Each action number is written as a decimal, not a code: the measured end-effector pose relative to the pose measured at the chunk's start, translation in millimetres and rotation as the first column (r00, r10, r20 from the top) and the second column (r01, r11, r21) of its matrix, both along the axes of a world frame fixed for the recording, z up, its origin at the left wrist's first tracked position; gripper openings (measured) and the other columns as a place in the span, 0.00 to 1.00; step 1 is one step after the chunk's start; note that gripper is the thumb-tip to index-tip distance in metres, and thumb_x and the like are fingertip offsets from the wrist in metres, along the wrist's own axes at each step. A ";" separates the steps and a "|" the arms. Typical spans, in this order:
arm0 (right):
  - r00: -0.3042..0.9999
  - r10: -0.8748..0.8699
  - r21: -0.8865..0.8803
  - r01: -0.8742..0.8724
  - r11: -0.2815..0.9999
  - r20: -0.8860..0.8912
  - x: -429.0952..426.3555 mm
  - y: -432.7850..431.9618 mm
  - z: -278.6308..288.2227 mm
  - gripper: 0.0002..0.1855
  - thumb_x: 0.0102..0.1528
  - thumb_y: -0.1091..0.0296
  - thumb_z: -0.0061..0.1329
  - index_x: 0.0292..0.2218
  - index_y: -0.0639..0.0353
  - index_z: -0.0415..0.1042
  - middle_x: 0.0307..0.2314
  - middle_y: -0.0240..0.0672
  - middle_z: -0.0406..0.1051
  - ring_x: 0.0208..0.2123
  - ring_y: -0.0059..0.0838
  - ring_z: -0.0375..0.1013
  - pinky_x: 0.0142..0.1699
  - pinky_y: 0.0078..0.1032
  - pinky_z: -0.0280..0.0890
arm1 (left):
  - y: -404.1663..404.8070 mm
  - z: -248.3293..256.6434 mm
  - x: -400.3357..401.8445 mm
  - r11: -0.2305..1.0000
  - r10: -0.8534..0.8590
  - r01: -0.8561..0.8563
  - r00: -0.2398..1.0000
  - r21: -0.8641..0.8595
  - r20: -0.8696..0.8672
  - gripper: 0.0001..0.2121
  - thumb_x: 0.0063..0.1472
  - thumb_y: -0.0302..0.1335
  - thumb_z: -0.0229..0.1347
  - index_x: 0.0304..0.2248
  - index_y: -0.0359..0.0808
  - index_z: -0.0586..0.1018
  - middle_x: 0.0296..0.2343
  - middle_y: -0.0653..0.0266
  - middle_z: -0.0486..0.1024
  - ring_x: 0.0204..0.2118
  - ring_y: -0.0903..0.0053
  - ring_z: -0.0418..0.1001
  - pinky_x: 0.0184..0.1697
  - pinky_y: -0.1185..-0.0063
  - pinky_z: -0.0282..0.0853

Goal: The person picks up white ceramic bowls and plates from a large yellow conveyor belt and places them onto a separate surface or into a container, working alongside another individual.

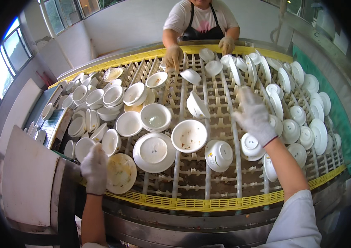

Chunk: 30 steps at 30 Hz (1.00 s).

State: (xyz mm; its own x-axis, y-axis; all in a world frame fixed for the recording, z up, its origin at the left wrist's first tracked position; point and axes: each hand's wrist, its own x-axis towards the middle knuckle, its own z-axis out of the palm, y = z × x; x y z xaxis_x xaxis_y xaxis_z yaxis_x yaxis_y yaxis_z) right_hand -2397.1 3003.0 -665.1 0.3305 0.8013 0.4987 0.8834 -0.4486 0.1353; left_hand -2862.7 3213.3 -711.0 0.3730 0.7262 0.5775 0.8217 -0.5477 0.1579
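My left hand (94, 170), in a pale knit glove, is at the near left of a dishwasher's peg conveyor (222, 121). Its fingertips overlap the edge of a white bowl (84, 148); whether they grip it is hidden. Beside that hand lies a food-stained plate (121, 173). My right hand (253, 114), gloved too, reaches over the right half with fingers apart and nothing visible in them. Below its wrist is an upside-down bowl (251, 145). Between my hands are a soiled upright bowl (189, 136), an overturned large bowl (153, 152) and a tilted patterned bowl (219, 156).
Stacked bowls (113, 96) crowd the left side. Plates (284, 80) stand among pegs at right, beside a green curtain (324, 90). Across the conveyor, a co-worker's gloved hands (173, 57) reach over it. Yellow edging (194, 204) and a steel ledge (175, 221) run along the near side.
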 end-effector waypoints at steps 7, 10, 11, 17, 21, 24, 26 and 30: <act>0.649 0.553 -0.092 -0.688 0.720 -0.522 -94.1 49.2 -38.4 0.19 0.60 0.56 0.49 0.47 0.58 0.75 0.28 0.42 0.76 0.32 0.40 0.78 0.47 0.36 0.72 | -109.4 69.7 119.2 0.506 0.055 0.557 0.742 -0.659 0.669 0.10 0.62 0.27 0.59 0.42 0.34 0.82 0.29 0.64 0.80 0.32 0.82 0.76 0.35 0.82 0.71; 0.418 0.579 0.314 -0.549 0.775 -0.699 -85.9 49.0 -29.6 0.24 0.61 0.49 0.49 0.50 0.59 0.74 0.32 0.47 0.77 0.35 0.40 0.79 0.43 0.34 0.74 | -117.4 9.5 164.5 0.357 -0.111 0.549 0.828 -0.756 0.550 0.13 0.61 0.32 0.58 0.45 0.41 0.79 0.41 0.56 0.76 0.42 0.60 0.77 0.46 0.69 0.74; 0.460 0.556 0.259 -0.561 0.786 -0.692 -76.9 45.2 -17.8 0.26 0.61 0.48 0.50 0.51 0.60 0.73 0.35 0.48 0.78 0.37 0.40 0.79 0.44 0.35 0.73 | -114.4 5.0 175.6 0.607 -0.332 0.372 0.921 -0.702 0.201 0.13 0.61 0.32 0.57 0.45 0.39 0.78 0.43 0.54 0.75 0.45 0.59 0.75 0.47 0.68 0.74; 0.716 0.687 -0.374 -0.676 0.635 -0.127 -79.6 34.7 -41.2 0.15 0.54 0.52 0.56 0.36 0.52 0.73 0.27 0.35 0.72 0.31 0.33 0.75 0.47 0.32 0.70 | -39.5 -34.2 183.3 0.908 -0.414 0.394 0.799 -0.141 -0.435 0.23 0.61 0.30 0.54 0.56 0.41 0.69 0.50 0.50 0.71 0.55 0.58 0.67 0.59 0.65 0.62; 0.554 0.671 0.166 -0.697 0.697 -0.492 -80.7 46.7 -33.9 0.13 0.62 0.61 0.48 0.47 0.52 0.75 0.34 0.36 0.77 0.35 0.34 0.76 0.44 0.32 0.74 | -3.2 -3.5 140.9 0.964 -0.255 0.181 0.845 -0.197 -0.470 0.15 0.63 0.31 0.53 0.49 0.38 0.74 0.45 0.55 0.71 0.52 0.59 0.68 0.57 0.63 0.63; 0.622 0.443 0.375 -0.247 0.894 -0.646 -46.1 39.2 -34.0 0.14 0.65 0.60 0.43 0.43 0.57 0.75 0.29 0.39 0.76 0.32 0.34 0.77 0.40 0.32 0.74 | 17.3 7.0 100.4 0.951 -0.256 0.150 0.873 -0.271 -0.415 0.12 0.60 0.35 0.56 0.37 0.35 0.79 0.40 0.56 0.74 0.46 0.59 0.70 0.44 0.63 0.67; 0.582 0.108 0.125 -0.012 0.992 -0.806 -19.9 27.4 -13.9 0.15 0.64 0.61 0.42 0.47 0.58 0.74 0.36 0.39 0.76 0.36 0.33 0.77 0.42 0.30 0.75 | -0.8 8.7 86.4 0.946 -0.304 0.256 0.913 -0.198 -0.273 0.15 0.60 0.36 0.56 0.44 0.37 0.79 0.45 0.56 0.75 0.45 0.58 0.72 0.48 0.64 0.66; 0.977 0.200 -0.132 -0.208 0.969 -0.074 -27.0 57.7 -22.6 0.17 0.59 0.62 0.48 0.48 0.55 0.70 0.50 0.37 0.69 0.51 0.33 0.72 0.49 0.28 0.72 | -52.1 12.1 104.3 0.896 -0.368 0.161 0.792 -0.414 -0.487 0.32 0.55 0.47 0.61 0.54 0.35 0.72 0.52 0.51 0.69 0.49 0.60 0.69 0.47 0.66 0.67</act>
